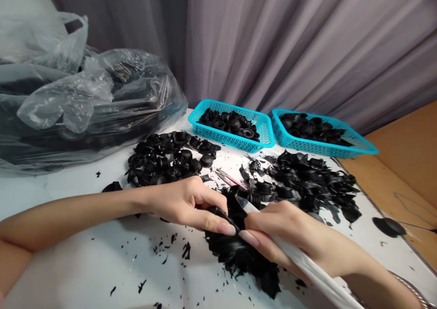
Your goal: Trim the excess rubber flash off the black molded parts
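Observation:
My left hand (189, 206) pinches a black rubber part (221, 214) between thumb and fingers. In my right hand (295, 231) is a knife (307, 264) with a long white, wrapped-looking handle; its short pointed blade sticks out past my fingers, pointing up and left. The two thumbs nearly meet at the part. Below them lies a heap of black rubber trimmings (242, 254). Just beyond my hands sit ribbed black rubber pieces, and a pair of tweezers or small scissors (227, 178) rests there, partly hidden.
Ribbed black parts are piled at left (164, 156), with another heap (303, 181) at right. Two blue baskets, one central (232, 140) and one right (321, 147), hold black parts. A large clear plastic bag (136, 104) stands at left. Grey curtains (273, 40) hang behind.

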A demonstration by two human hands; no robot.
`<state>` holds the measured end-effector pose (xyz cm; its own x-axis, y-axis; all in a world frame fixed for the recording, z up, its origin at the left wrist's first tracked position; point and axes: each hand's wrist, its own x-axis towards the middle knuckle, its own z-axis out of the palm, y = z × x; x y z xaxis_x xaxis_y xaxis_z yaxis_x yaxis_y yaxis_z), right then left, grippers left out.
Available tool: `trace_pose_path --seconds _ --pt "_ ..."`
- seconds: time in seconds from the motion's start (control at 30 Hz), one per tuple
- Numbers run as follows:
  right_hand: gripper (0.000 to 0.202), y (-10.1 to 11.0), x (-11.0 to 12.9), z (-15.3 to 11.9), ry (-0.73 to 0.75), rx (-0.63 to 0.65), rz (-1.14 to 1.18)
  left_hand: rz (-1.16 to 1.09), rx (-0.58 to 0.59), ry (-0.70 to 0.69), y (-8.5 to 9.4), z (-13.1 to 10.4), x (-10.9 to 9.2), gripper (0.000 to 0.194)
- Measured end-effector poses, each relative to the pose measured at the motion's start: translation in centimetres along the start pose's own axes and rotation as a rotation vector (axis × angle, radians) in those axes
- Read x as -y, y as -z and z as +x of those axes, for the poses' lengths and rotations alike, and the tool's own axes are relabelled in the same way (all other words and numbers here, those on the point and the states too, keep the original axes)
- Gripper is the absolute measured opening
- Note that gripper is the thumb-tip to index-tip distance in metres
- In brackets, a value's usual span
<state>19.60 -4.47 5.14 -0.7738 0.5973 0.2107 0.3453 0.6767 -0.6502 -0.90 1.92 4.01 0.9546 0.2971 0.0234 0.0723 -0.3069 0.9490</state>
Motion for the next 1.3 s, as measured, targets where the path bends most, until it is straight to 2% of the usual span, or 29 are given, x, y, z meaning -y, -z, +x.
trace_pose_path --seconds 0.13,0.27,0.47,0.6,0.77,0.97,1.03,1.17,1.3 --pt "0.033 0.5 -0.6 0.0 0.016 -0.016 0.086 0.004 -0.01 -0.013 0.1 0.1 -0.3 0.01" --pt "0.033 0.8 -1.1 0.0 0.028 -0.025 0.158 0.115 -0.1 -0.078 -0.4 0.0 -0.8 0.011" --pt "0.034 0.9 -2.0 0.1 -0.004 -0.062 0.146 0.394 -0.264 -0.309 -1.6 -0.1 -0.6 0.012" --pt "0.035 0.8 -2.6 0.3 -0.039 -0.07 0.122 0.507 -0.297 -0.41 -1.9 -0.1 0.2 0.014" --pt "0.035 0.3 -2.5 0.6 -0.029 -0.057 0.111 0.511 -0.28 -0.41 -1.6 0.0 0.6 0.017" --pt "0.045 0.1 -1.9 0.8 -0.082 -0.123 0.062 0.44 -0.238 -0.379 -1.5 0.0 0.6 0.015" --pt "0.046 0.2 -1.6 0.7 -0.083 -0.069 0.039 0.423 -0.21 -0.368 -1.6 0.0 0.6 0.013" --pt "0.03 0.0 -1.0 0.5 -0.064 0.086 0.067 0.385 -0.153 -0.367 -1.7 -0.1 0.6 0.013" --pt "0.02 -0.2 -0.9 0.4 0.018 0.072 0.133 0.363 -0.103 -0.343 -1.5 -0.2 0.6 0.01"
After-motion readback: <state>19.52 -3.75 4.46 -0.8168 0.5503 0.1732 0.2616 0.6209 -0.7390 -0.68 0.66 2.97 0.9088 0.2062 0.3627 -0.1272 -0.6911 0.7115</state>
